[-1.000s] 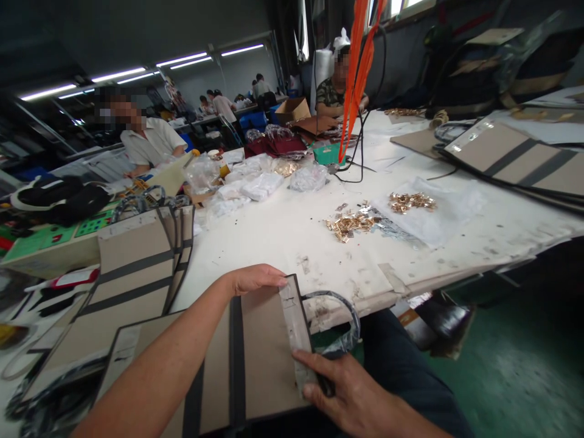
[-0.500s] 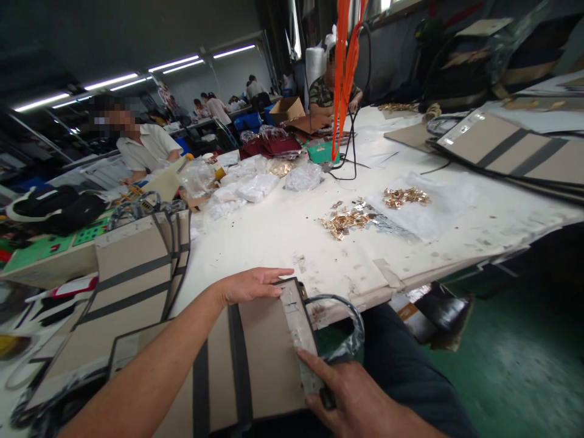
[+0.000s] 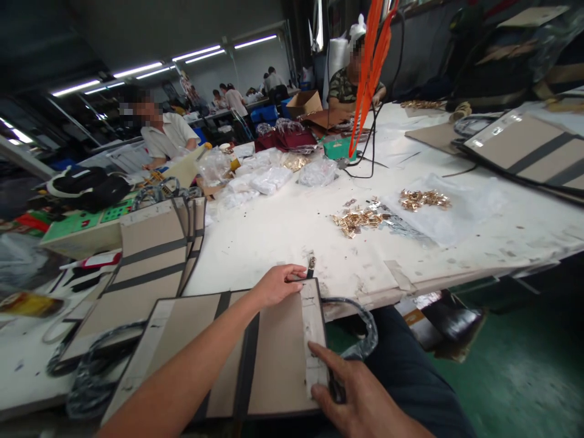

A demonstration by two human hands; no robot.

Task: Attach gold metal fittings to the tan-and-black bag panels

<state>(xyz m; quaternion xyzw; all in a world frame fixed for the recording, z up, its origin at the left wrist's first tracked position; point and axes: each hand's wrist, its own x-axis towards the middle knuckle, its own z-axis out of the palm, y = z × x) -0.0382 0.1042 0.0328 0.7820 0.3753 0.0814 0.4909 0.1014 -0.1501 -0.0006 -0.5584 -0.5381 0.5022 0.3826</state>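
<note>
A beige bag panel point(image 3: 280, 359) with dark cross bands, a black edge and a pale strip at its right end lies partly past the table's front edge. My left hand point(image 3: 279, 285) is closed over its far edge, thumb on top, fingers beside a short dark tab point(image 3: 312, 265) with gold metal on it. At the right end my right hand point(image 3: 353, 386) grips the panel, index finger and thumb on the pale strip, the other fingers hidden below. A plastic-wrapped handle point(image 3: 365, 322) loops out from the right end. Another wrapped handle point(image 3: 98, 365) lies at left.
Similar panels point(image 3: 155, 243) are stacked at left, more point(image 3: 524, 146) at far right. Gold metal pieces point(image 3: 358, 220) lie in piles on the white table point(image 3: 274, 237). Orange strips point(image 3: 369, 73) hang above a green box point(image 3: 340, 148). Co-workers sit beyond the table.
My left hand has shifted along the panel's far edge, and the tab with gold metal now stands out beside its fingers. The right hand stays on the strip. The view has turned slightly left.
</note>
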